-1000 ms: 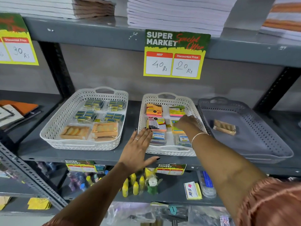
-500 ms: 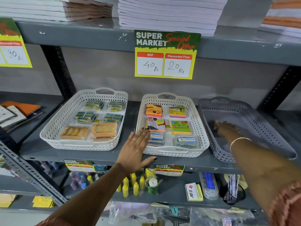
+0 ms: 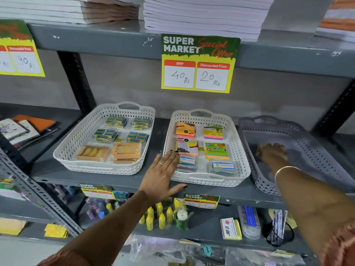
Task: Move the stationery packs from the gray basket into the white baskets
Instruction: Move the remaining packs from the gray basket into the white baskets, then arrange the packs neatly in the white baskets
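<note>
Right hand [image 3: 271,153] now inside gray basket [image 3: 299,131], moved from middle white basket [image 3: 208,182]; grip hidden, last pack likely beneath. Left hand [image 3: 163,173] spread flat.

The gray basket [image 3: 299,135] is sitting at the right of the shelf, perforated walls, handle at the back, its floor looking bare around a covered spot. The middle white basket [image 3: 238,150] is lying just beside it, holding sticky-note packs [image 3: 216,150] in two neat columns, orange, pink and green, with clear boxes at the front. The left white basket [image 3: 76,143] is resting apart, carrying blue-yellow packs [image 3: 116,120] behind two tan packs [image 3: 126,150].
</note>
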`<state>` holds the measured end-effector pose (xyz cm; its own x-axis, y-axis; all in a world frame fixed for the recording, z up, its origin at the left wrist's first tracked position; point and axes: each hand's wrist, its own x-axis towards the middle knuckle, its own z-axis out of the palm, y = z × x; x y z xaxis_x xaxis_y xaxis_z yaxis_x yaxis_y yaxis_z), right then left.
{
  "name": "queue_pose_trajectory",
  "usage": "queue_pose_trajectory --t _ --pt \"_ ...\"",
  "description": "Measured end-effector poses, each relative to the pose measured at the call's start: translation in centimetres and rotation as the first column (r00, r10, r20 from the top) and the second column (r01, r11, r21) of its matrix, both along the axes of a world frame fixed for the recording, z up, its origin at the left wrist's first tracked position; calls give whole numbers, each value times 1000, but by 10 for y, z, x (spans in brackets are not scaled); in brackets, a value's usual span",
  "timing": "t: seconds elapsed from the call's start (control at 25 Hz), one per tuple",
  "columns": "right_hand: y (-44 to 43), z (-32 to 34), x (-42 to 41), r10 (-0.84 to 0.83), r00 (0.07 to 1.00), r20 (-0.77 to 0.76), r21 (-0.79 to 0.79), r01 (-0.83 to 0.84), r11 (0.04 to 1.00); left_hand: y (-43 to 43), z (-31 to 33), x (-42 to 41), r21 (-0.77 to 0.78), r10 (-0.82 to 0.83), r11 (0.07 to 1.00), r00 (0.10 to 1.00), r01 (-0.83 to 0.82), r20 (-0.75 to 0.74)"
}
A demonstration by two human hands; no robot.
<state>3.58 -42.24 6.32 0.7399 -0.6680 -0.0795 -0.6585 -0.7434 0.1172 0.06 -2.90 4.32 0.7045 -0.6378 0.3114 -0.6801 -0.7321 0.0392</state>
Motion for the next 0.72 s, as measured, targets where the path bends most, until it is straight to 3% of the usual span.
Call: queue_pose_trajectory --t 0.2,0.36,0.52,0.6,0.72 --pt "-16 -18 6 -4 993 117 84 -6 996 0 1 2 31 3 1000 1000 -3 21" --pt "-19 -15 4 -20 987 159 53 11 999 -1 1 3 50 6 999 999 -9 49" --pt "7 25 16 -7 962 272 28 -1 1000 0 5 0 112 13 993 997 -21 70" --pt "39 60 27 117 929 351 -39 -110 993 13 14 2 112 1 994 993 -14 116" --pt "115 103 50 297 830 472 -50 -311 949 71 39 14 -79 179 983 969 -167 169"
